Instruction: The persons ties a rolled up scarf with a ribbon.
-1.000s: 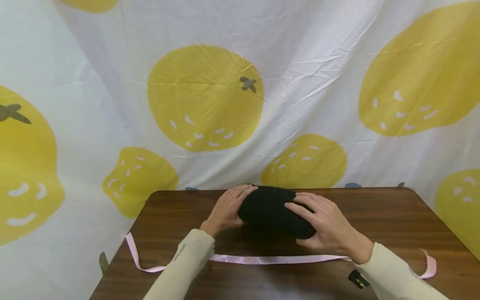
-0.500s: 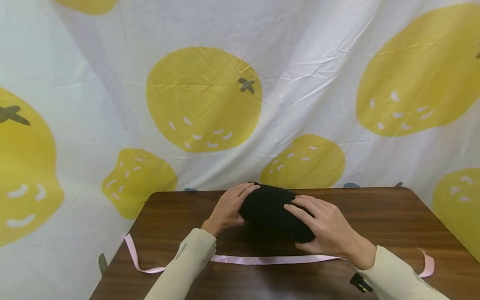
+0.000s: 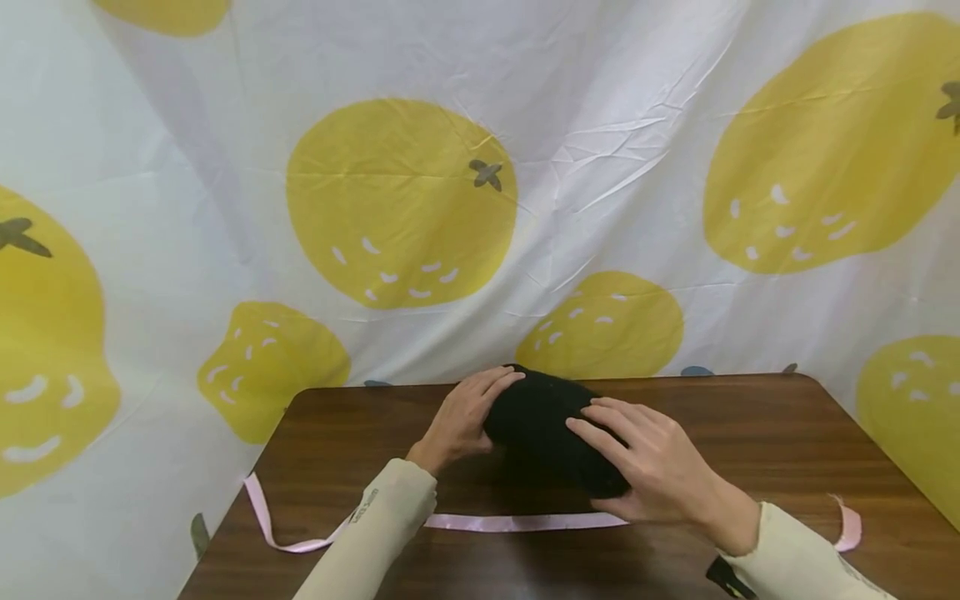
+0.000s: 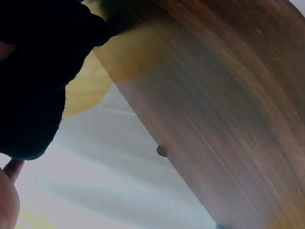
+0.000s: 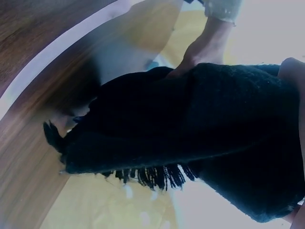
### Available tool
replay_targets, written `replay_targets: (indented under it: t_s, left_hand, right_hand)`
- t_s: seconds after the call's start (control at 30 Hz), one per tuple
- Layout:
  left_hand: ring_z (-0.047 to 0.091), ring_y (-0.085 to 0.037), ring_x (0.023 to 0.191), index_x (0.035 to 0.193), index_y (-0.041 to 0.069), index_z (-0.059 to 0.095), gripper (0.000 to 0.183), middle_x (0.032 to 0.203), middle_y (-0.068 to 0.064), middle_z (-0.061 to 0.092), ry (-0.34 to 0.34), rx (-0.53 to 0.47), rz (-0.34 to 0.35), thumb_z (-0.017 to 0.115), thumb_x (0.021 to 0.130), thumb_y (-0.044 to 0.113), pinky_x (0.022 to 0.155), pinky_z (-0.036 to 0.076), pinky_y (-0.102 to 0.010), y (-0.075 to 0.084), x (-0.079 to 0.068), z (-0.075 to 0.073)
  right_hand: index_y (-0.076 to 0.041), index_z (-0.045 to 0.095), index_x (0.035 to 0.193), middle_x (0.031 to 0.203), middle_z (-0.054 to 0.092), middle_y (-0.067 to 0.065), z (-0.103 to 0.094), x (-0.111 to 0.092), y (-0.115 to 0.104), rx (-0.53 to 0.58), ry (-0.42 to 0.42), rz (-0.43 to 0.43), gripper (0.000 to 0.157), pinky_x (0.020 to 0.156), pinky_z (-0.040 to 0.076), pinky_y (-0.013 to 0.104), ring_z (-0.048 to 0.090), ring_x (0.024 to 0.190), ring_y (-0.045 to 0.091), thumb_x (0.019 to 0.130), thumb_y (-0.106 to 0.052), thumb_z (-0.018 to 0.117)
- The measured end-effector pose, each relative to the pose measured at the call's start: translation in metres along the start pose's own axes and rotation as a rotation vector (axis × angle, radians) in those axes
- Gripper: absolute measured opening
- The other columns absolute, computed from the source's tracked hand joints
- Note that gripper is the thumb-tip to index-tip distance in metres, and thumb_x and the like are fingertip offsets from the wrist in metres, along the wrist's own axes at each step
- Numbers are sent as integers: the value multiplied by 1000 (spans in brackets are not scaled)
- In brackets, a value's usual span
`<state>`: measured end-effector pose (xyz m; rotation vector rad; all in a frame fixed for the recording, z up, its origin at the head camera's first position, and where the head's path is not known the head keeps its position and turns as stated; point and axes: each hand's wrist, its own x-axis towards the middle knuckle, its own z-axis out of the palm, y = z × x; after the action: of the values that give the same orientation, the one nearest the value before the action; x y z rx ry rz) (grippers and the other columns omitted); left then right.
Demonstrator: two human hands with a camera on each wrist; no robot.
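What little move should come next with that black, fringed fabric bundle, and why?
Probably to bring the black, fringed fabric bundle a little nearer and lay it on the long, pink satin ribbon. The left hand and right hand hold its two ends, and the ribbon's middle lies nearly straight across the brown wooden table, just on the near side of the bundle.

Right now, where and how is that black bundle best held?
The black bundle is probably best gripped at both ends, one hand from each side, as the left hand and right hand hold it: it is long, looks soft and shows loose fringe, so gripping just one end might let it sag.
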<state>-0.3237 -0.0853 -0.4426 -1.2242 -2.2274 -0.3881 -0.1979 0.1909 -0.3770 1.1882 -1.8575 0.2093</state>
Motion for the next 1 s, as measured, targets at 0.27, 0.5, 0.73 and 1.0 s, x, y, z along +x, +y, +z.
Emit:
replay_targets:
  t_s: [0.27,0.5,0.73,1.0]
  left_hand:
    - [50,-24,132,146,17,40,107,145,-7,50,-17,-5,-1,93,54,13,111,40,-39,4,-2,-1]
    - [49,-24,133,147,17,40,106,145,-8,50,-5,-34,41,94,55,16,111,39,-39,7,-7,-4]
    - [48,-26,134,148,14,38,104,147,-10,48,12,-77,111,93,61,26,110,40,-43,11,-10,-4]
    - [49,-25,133,148,11,38,96,145,-11,50,42,-82,157,89,70,34,111,38,-39,19,-8,-6]
  right_hand:
    - [-3,64,127,112,66,14,-5,5,-11,-16,-9,-13,64,71,57,46,66,100,32,89,-52,50]
    - [-2,65,124,109,67,13,-7,9,-25,-23,8,-29,62,66,58,43,67,95,30,90,-52,51]
    - [-3,63,126,108,68,13,-13,20,-51,-91,-31,-54,68,60,56,39,68,91,30,82,-54,65]
    - [-5,64,123,104,68,11,-22,36,-74,-210,-75,-84,91,58,55,35,67,87,28,54,-61,83]
